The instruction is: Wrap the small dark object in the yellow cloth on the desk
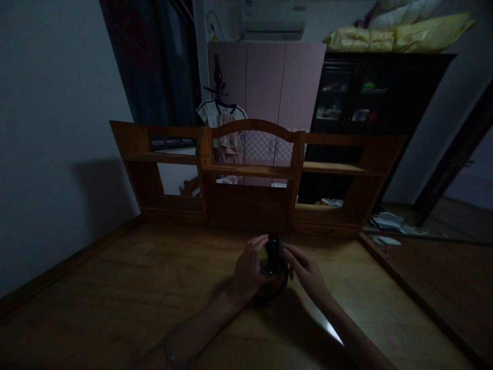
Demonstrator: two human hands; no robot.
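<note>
A dark, glossy object (272, 252) with a narrow upright part and a wider round base stands on the wooden desktop (165, 272); its exact kind is too dark to make out. My left hand (250, 264) curls around its left side, fingers near the top and thumb lower down at the front. On the other side my right hand (304, 264) pinches at the upper right of the upright part, with thumb and fingers close together. A yellowish patch shows beside my left fingers. Both hands partly cover the object.
A wooden shelf unit (252, 169) stands along the desk's far edge. A wall (57, 154) rises at the left. Behind are pink wardrobe doors (265, 87), hanging clothes (227, 128) and a black cabinet (358, 103). A raised wooden edge (408, 288) runs down the right.
</note>
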